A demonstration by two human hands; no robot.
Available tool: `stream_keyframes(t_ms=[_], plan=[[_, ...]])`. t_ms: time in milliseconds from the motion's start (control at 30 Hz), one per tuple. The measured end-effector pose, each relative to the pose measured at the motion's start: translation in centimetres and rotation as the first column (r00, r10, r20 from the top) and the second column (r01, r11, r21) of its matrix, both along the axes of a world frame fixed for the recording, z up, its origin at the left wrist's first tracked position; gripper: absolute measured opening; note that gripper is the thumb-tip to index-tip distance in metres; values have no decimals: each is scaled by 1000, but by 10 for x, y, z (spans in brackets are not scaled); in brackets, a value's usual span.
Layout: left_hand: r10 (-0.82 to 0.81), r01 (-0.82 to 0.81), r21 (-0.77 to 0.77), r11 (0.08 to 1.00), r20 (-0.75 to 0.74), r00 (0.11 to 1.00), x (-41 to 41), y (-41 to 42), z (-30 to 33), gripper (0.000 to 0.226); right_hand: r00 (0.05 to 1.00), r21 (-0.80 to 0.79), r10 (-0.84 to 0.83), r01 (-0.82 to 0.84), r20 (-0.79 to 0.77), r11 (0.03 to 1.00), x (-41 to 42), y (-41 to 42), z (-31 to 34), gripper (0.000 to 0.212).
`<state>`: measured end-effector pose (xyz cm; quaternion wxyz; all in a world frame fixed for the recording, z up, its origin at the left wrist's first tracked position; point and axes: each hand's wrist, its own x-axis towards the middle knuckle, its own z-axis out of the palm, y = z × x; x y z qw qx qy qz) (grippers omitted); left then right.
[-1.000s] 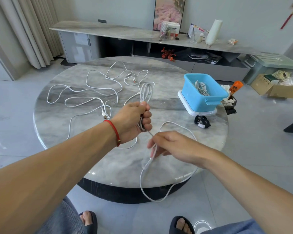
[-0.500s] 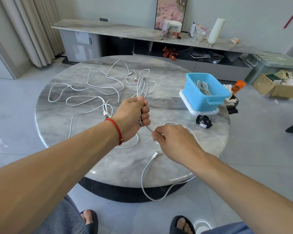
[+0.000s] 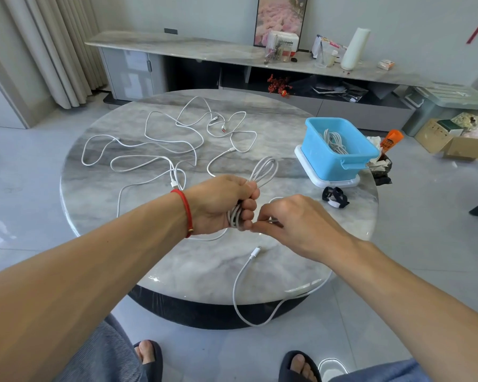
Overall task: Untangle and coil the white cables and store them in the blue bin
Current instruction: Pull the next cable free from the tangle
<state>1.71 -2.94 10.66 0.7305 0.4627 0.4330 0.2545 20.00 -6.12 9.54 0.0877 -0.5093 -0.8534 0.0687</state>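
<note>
Cable coil [image 3: 262, 172] in L hand [image 3: 221, 205]

Bare forearms, a red string bracelet [image 3: 187, 213] on the left wrist, grey and blue trouser legs, dark slippers [image 3: 298, 366].

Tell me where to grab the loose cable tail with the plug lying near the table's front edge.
Pinch the loose tail just behind its plug, coming from above with the right hand. The plug end lies flat on the table, while the rest droops over the edge.
</note>
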Motion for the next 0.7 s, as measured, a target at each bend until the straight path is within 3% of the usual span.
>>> stream_keyframes(t_ms=[200,367,467,567,700], plan=[[63,-54,139,989,-64,996,2,1,-7,35,997,66,43,-39,-66,997,0,-1,-3,34],[-54,59,64,996,-78,995,2,-6,-8,32,996,186,64,-50,-69,981,-4,-5,-5,35],[-104,126,108,986,-193,976,5,-11,-11,33,993,222,21,4,-113,975,-9,-6,-1,34],[-125,197,197,960,-326,937,8,-11,-11,28,993,100,-50,61,-109,993,-9,-3,8,30],[-53,134,216,967,-345,937,4,-2,-13,27,970,-32,-75,70,-230,997,2,3,11,13]])
